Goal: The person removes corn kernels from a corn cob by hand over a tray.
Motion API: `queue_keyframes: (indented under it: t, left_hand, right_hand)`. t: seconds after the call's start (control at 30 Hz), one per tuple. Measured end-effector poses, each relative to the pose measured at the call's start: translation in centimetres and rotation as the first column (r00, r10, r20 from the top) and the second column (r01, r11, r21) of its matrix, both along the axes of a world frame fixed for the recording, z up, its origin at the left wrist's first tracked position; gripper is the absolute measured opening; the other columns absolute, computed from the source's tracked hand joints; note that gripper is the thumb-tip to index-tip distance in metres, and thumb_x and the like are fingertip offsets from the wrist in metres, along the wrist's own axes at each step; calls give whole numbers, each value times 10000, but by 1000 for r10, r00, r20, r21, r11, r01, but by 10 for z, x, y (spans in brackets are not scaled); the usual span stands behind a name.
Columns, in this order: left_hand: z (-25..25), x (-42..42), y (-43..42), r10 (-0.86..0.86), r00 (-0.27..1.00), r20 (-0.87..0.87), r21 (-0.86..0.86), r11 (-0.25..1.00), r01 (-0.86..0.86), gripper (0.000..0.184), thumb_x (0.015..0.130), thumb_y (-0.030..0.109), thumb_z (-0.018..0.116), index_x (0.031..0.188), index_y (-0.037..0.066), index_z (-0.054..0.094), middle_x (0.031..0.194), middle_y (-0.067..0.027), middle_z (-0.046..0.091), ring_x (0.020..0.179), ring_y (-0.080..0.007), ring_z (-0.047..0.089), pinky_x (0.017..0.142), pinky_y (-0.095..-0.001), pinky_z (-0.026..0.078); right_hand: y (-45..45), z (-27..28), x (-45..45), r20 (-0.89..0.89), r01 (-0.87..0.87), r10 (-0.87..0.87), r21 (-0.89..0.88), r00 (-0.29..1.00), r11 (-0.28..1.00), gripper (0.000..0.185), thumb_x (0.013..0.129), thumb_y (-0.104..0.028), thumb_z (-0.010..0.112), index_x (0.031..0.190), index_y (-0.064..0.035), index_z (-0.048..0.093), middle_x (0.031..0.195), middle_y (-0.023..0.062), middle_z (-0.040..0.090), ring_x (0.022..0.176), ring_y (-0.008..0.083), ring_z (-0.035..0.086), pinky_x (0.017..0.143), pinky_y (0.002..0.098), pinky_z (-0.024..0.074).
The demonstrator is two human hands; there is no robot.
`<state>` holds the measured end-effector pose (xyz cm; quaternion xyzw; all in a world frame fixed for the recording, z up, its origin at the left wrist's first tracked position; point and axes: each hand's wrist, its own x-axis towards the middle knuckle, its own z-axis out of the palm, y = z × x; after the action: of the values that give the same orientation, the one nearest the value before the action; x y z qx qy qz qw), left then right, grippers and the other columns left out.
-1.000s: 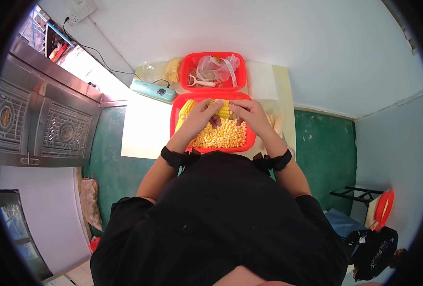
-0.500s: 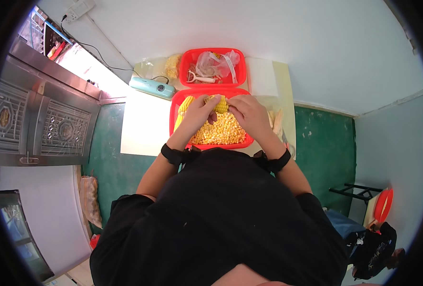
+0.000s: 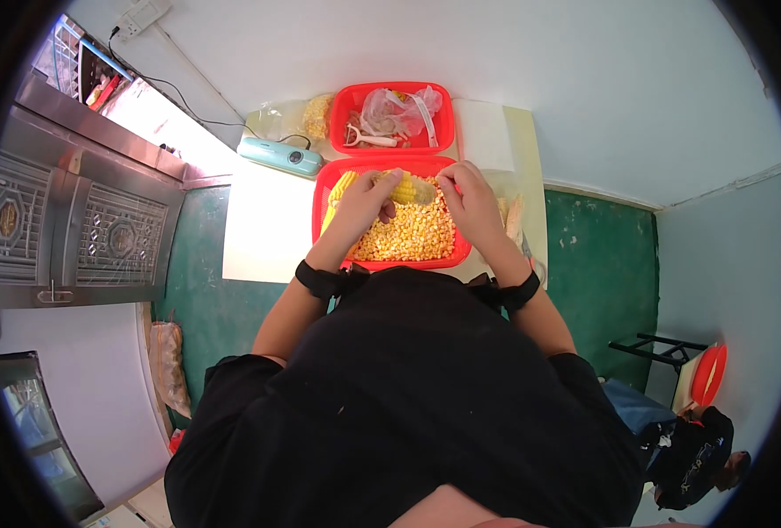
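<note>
corn cob (image 3: 408, 187) is up over the near red basket (image 3: 463, 245), lying kinda sideways, with the left hand (image 3: 362, 207) gripping one end between thumb and fingers. right hand (image 3: 471, 204) is curled just beside the other end, fingertips drawn in close, but i can't tell if it's pinching anything or touching the cob. loose kernels (image 3: 404, 238) are piled in that basket below, and it sits on the desk (image 3: 267, 238) near a teal machine (image 3: 280, 157).
</note>
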<state>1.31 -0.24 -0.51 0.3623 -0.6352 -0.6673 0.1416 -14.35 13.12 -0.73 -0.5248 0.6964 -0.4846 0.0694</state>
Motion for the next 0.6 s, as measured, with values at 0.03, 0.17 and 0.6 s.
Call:
queue_keyframes:
  t: [0.03, 0.17, 0.6]
  left_hand:
    - [-1, 2, -4, 23, 1000, 5, 7, 1000, -23, 528, 914, 482, 606, 1026, -33, 585, 610, -57, 580, 519, -118, 566, 505, -236, 450]
    - [5, 4, -8, 98, 995, -7, 28, 995, -97, 540, 909, 491, 611, 1040, -32, 588, 614, -58, 583, 518, -111, 562, 509, -230, 452]
    - [1, 0, 0, -77, 993, -92, 106, 991, 86, 466, 946, 461, 565, 1003, -2, 568, 640, -50, 572, 553, -115, 566, 513, -237, 441]
  right_hand:
    - [3, 0, -3, -9, -13, 14, 12, 1000, 1000, 115, 911, -111, 590, 956, -10, 622, 924, 126, 618, 872, 286, 614, 756, 342, 484]
    - [11, -6, -6, -53, -89, 90, 21, 995, 996, 183, 885, -178, 634, 997, -33, 644, 975, 100, 641, 906, 280, 629, 769, 357, 503]
    - [-11, -4, -3, 395, -260, 247, -21, 885, 965, 206, 804, -134, 738, 963, -18, 676, 997, 66, 652, 940, 175, 624, 757, 303, 521]
